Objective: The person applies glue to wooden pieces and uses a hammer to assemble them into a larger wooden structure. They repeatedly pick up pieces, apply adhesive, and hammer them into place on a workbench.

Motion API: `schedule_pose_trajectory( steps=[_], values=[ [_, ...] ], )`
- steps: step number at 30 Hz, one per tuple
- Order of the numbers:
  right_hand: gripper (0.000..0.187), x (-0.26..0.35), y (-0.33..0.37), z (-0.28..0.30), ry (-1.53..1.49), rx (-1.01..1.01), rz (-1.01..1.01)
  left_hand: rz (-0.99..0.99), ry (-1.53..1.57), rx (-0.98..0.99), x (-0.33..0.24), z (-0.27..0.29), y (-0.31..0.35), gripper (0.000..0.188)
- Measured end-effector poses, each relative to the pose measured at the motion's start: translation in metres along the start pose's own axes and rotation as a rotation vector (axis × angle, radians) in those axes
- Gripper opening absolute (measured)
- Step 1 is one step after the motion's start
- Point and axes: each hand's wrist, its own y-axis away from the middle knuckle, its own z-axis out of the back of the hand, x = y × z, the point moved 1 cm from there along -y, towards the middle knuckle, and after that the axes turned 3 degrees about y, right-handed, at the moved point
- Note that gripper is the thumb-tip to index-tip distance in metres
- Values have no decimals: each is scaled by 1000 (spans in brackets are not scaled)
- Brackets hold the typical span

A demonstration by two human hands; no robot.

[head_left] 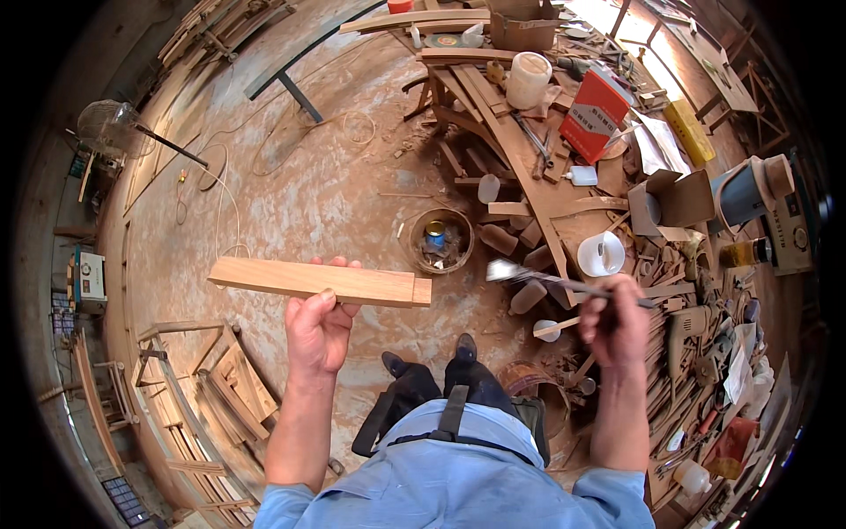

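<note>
My left hand is closed around a light brown wooden bar, thumb in front and fingertips showing over the far edge. The bar lies nearly level in the air, with a narrower stepped tenon at its right end. Over on the right, my right hand grips a thin tool with a dark handle. Its pale, shiny tip points left toward the tenon, apart from it; the tip's exact kind is unclear. Just beyond this hand is an open white tub.
A cluttered workbench runs along the right, bearing a red box, a white jug and many wood scraps. A round bucket holding a blue can stands on the floor ahead. Wooden frames lie at lower left.
</note>
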Motion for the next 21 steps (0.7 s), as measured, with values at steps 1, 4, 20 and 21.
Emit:
schedule_pose_trajectory(
  steps=[1, 4, 20, 21],
  values=[
    [18, -8, 1, -15, 23, 126, -21, -6, -4, 1, -1, 2, 3, 50],
    [16, -28, 0, -44, -87, 244, -104, -27, -15, 1, -7, 8, 12, 51],
    [14, -55, 13, -75, 186, 291, -219, -93, -41, 27, -22, 42, 41, 52],
    [14, -56, 15, -76, 180, 314, -229, -99, -40, 25, -23, 43, 42, 52]
  ],
)
